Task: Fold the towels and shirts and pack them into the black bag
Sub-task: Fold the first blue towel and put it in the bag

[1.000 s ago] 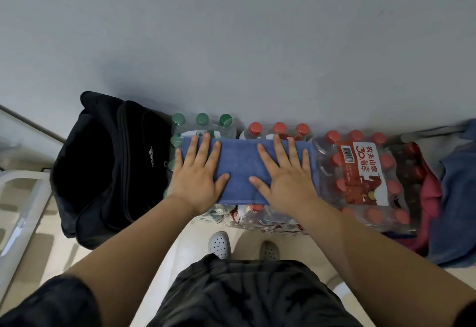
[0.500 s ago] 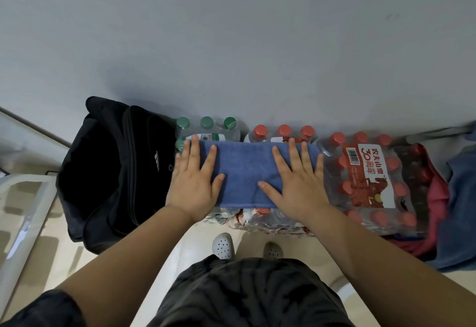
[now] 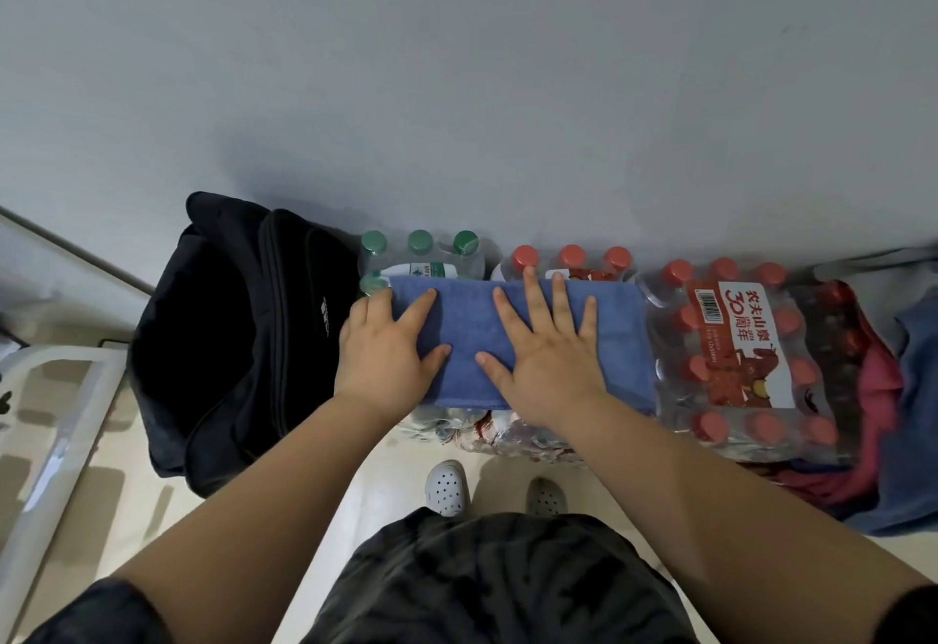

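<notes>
The folded blue towel (image 3: 464,323) lies on packs of bottled water (image 3: 736,379), with the black bag (image 3: 228,339) just beside it at 9 o'clock. Both grips are wide: left hand (image 3: 386,351) and right hand (image 3: 550,354) press flat on the towel.

The person's clothing, seen from above
A black left sleeve (image 3: 96,613) and right sleeve (image 3: 913,615) end short, leaving the forearms bare down to the left hand (image 3: 386,359) and right hand (image 3: 548,364); dark shorts (image 3: 487,582) show a faint mottled pattern; a perforated white clog (image 3: 446,486) sits beside a grey clog (image 3: 545,496)
</notes>
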`<action>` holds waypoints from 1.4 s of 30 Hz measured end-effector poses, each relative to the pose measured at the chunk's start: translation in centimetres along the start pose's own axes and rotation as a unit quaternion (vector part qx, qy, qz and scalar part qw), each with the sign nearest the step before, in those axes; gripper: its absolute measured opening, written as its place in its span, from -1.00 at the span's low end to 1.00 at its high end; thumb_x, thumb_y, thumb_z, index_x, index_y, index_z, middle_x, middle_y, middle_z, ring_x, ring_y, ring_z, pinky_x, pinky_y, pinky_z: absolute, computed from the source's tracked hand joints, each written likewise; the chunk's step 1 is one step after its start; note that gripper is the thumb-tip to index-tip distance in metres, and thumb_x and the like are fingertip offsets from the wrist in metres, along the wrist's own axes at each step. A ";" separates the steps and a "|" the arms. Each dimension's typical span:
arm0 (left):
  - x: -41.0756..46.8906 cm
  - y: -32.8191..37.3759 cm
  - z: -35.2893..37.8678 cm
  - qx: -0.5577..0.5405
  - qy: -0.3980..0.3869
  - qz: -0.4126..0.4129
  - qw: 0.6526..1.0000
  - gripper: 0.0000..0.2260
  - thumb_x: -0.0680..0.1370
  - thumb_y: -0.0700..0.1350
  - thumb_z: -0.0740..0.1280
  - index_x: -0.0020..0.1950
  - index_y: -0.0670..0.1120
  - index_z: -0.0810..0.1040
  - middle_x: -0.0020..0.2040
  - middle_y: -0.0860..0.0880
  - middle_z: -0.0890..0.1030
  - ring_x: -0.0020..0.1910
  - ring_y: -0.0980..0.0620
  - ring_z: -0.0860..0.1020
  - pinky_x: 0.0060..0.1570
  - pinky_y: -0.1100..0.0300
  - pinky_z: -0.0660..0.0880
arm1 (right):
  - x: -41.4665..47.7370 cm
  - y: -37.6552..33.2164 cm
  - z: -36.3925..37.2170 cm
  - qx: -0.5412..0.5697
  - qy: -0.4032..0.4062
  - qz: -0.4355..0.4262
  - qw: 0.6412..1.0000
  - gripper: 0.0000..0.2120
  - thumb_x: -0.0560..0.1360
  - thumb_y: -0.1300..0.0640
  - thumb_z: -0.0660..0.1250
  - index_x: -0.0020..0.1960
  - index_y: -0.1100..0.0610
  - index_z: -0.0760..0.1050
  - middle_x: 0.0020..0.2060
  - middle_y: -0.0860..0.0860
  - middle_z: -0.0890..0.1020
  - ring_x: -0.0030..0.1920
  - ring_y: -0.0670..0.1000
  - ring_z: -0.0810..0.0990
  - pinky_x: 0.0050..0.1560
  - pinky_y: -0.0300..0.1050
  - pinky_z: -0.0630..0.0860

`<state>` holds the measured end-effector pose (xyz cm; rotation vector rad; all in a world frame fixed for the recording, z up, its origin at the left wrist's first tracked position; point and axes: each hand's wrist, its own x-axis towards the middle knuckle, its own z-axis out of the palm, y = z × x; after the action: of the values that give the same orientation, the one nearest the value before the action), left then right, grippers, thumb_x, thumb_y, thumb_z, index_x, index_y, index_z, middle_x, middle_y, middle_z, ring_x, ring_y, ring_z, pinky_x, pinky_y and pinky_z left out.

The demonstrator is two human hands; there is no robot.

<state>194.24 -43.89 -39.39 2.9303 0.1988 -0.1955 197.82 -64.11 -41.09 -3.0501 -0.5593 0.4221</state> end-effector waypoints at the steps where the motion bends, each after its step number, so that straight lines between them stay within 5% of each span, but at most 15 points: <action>1: 0.2 0.0 -0.2 -0.027 -0.002 -0.006 1.000 -0.39 0.51 0.21 0.38 0.52 0.10 0.34 0.38 -0.21 0.36 0.32 -0.24 0.33 0.33 -0.12 0.32 | 0.0 0.0 0.0 -0.001 0.000 0.000 1.000 -0.22 0.54 -0.45 -0.13 0.61 -0.14 -0.31 0.57 0.03 -0.41 0.56 0.21 -0.41 0.48 0.42 -0.29; 9: 1.0 -0.2 -1.6 -0.274 -0.036 -0.085 0.957 -0.56 0.45 -0.13 0.45 0.32 0.10 0.54 0.26 -0.12 0.43 0.18 -0.10 0.52 0.19 0.29 0.34 | 0.0 0.1 0.0 0.000 -0.009 0.002 1.000 -0.23 0.55 -0.44 -0.10 0.60 -0.17 -0.33 0.57 0.03 -0.41 0.56 0.20 -0.44 0.48 0.41 -0.33; 13: 1.0 -0.8 -1.9 -0.275 -0.056 -0.066 0.957 -0.63 0.48 -0.12 0.40 0.26 0.12 0.56 0.18 0.00 0.64 0.14 -0.06 0.58 0.17 0.18 0.48 | -0.1 0.1 0.0 0.007 -0.003 0.005 1.000 -0.23 0.52 -0.45 -0.12 0.60 -0.19 -0.32 0.57 0.01 -0.42 0.56 0.18 -0.44 0.49 0.39 -0.32; 20: 0.6 -1.4 -2.3 -0.372 -0.037 -0.037 0.927 -0.55 0.49 -0.29 0.35 0.35 0.01 0.55 0.27 -0.02 0.57 0.23 0.00 0.53 0.31 0.02 0.48 | 0.0 -0.1 -0.3 0.004 -0.017 0.011 1.000 -0.24 0.56 -0.43 -0.08 0.60 -0.18 -0.33 0.57 0.01 -0.42 0.56 0.19 -0.44 0.50 0.39 -0.32; 23: 0.0 -0.9 -3.0 -0.374 -0.007 -0.001 0.927 -0.49 0.47 -0.32 0.37 0.40 -0.02 0.51 0.29 0.03 0.54 0.29 0.04 0.49 0.33 0.16 0.41 | -0.1 0.2 -0.6 0.032 -0.028 -0.005 0.999 -0.23 0.51 -0.45 -0.18 0.60 -0.18 -0.30 0.57 0.00 -0.41 0.55 0.16 -0.45 0.50 0.37 -0.33; 26: -0.4 0.5 -4.9 -0.353 0.028 0.042 0.934 -0.48 0.46 -0.28 0.40 0.42 -0.02 0.49 0.25 0.05 0.53 0.26 0.09 0.47 0.26 0.37 0.32 | -0.8 1.6 -1.5 0.141 -0.005 -0.024 0.990 -0.29 0.57 -0.39 -0.08 0.63 -0.14 -0.12 0.62 -0.03 -0.26 0.59 0.06 -0.35 0.57 0.25 -0.24; 29: -0.5 3.1 -7.4 -0.326 0.040 0.097 0.940 -0.47 0.44 -0.22 0.41 0.42 -0.02 0.50 0.19 0.07 0.50 0.19 0.19 0.43 0.17 0.57 0.25 | -2.4 4.4 -2.0 0.207 0.068 0.003 0.976 -0.32 0.56 -0.34 0.02 0.59 -0.05 0.20 0.62 0.00 0.10 0.61 0.09 -0.01 0.58 0.17 0.03; 34: -0.6 10.0 -8.8 -0.277 0.032 0.159 0.947 -0.45 0.43 -0.31 0.41 0.40 -0.03 0.50 0.19 0.04 0.45 0.17 0.16 0.41 0.14 0.64 0.18 | -5.5 9.8 -1.4 0.243 0.127 0.034 0.961 -0.54 0.58 -0.11 0.31 0.42 0.07 0.49 0.33 0.03 0.48 0.35 0.10 0.39 0.36 0.16 0.39; 39: 0.3 16.8 -5.7 -0.228 -0.038 0.160 0.960 -0.48 0.49 -0.26 0.36 0.45 -0.03 0.45 0.26 -0.05 0.44 0.23 -0.01 0.43 0.13 0.41 0.28 | -6.8 13.0 -2.1 0.443 0.020 0.013 0.896 -0.47 0.64 0.05 0.27 0.58 -0.06 0.22 0.41 -0.01 0.45 0.40 -0.04 0.38 0.42 -0.07 0.36; 42: 0.9 19.6 -3.0 -0.193 -0.083 0.131 0.969 -0.50 0.52 -0.21 0.35 0.47 -0.04 0.43 0.31 -0.10 0.43 0.26 -0.08 0.44 0.15 0.34 0.29 | -6.9 14.1 -2.8 0.547 -0.043 0.006 0.836 -0.42 0.66 0.13 0.23 0.58 -0.22 0.13 0.36 -0.08 0.50 0.36 -0.11 0.46 0.39 -0.04 0.45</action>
<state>198.33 -62.21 -32.95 2.5048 -0.1596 -0.3186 197.26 -79.65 -37.47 -1.9274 -0.1677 0.6019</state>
